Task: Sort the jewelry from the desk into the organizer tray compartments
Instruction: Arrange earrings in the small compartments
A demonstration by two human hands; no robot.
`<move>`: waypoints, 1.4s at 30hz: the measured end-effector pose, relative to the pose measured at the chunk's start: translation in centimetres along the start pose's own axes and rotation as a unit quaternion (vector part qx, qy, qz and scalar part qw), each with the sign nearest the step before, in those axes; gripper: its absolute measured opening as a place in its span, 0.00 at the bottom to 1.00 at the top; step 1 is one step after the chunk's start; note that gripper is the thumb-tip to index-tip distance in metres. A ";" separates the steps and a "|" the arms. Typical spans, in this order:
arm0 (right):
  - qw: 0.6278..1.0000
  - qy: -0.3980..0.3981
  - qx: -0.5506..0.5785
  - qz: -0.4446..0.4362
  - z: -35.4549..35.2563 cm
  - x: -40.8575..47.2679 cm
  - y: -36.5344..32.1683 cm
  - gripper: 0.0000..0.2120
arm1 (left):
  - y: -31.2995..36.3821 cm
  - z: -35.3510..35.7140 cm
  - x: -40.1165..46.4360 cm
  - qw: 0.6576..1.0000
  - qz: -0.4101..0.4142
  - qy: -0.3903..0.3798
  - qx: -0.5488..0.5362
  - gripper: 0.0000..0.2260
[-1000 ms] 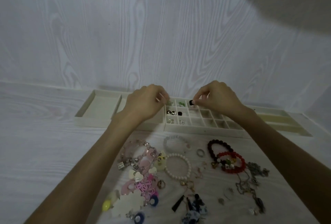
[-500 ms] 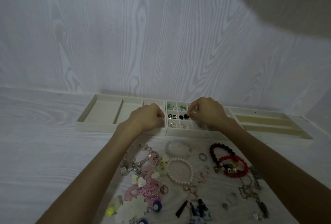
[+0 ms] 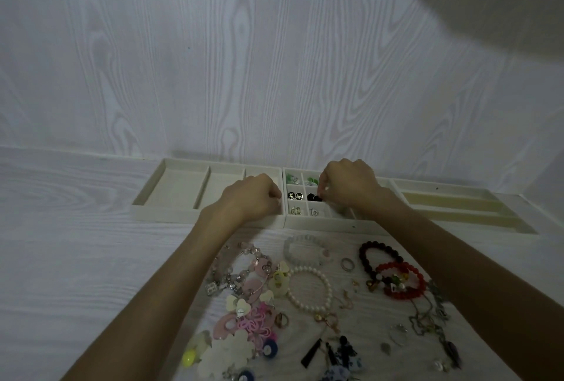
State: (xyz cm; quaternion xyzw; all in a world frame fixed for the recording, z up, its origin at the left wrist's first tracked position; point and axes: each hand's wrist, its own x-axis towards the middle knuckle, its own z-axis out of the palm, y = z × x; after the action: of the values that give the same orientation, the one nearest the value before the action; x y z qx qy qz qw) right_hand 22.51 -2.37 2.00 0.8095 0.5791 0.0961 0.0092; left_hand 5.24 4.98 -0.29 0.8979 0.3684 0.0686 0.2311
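**Hands at the grid tray, jewelry still spread on the table**

Here the right hand (image 3: 348, 187) reaches over the small-compartment organizer tray (image 3: 317, 222), its fingertips drawn together in a pinching grip just at a black earring (image 3: 314, 197) lying in a middle-row compartment; whether the fingers actually touch it cannot be told. The left hand (image 3: 251, 197) sits curled at the tray's left edge, over the seam with the wide-compartment tray (image 3: 171, 188); what its grip holds, if anything, is hidden by the knuckles.

The compartment left of the black earring holds a pair of dark round studs (image 3: 294, 196). The back row holds green pieces (image 3: 309, 180), the front row small silvery earrings (image 3: 295, 210). A third tray (image 3: 451, 206) with long channels lies to the right.

Nearer the camera, the unsorted jewelry lies between the forearms on the table (image 3: 76, 258): a white pearl bracelet (image 3: 309, 289), a translucent bead bracelet (image 3: 302, 248), a dark bead bracelet (image 3: 380, 258) overlapping a red bead bracelet (image 3: 399, 280), a silver ring (image 3: 347, 264), a pink tangle of hair pieces (image 3: 253, 316) and a heap of chains (image 3: 427, 316) by the right forearm. The right forearm covers the grid tray's right side.
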 end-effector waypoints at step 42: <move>0.992 -0.027 0.033 -0.121 0.0 -1.6 2.4 0.22 | 4.4 0.6 5.5 0.971 0.145 0.050 0.183 0.12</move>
State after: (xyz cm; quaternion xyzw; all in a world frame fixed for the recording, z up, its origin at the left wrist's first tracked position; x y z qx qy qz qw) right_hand 24.26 -4.66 2.07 0.7356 0.6752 0.0531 0.0100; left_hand 12.09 5.82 0.95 0.9642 0.2518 0.0771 0.0318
